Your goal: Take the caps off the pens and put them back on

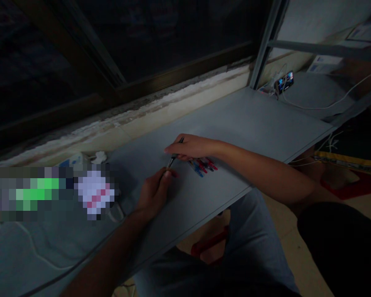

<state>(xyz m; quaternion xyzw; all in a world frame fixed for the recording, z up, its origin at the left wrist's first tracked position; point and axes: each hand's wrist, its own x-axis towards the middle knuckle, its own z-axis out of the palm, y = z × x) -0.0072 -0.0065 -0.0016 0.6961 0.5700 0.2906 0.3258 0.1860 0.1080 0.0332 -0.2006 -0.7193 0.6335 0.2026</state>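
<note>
My right hand (188, 147) comes in from the right and closes around a dark pen (173, 160), which points down and to the left. The pen's lower end reaches the curled fingers of my left hand (153, 194), so both hands seem to be on it. A small red piece (174, 174) shows beside my left fingertips; I cannot tell what it is. Just past my right wrist, a bunch of red, blue and black pens (203, 166) lies on the grey desktop (235, 119), partly hidden by my right hand.
Pixelated, unreadable objects (95, 192) stand at the desk's left end. A phone (285, 81) on a cable rests on a surface beyond the far desk corner. A dark window frame (117, 93) runs along the back edge. My legs show below the front edge.
</note>
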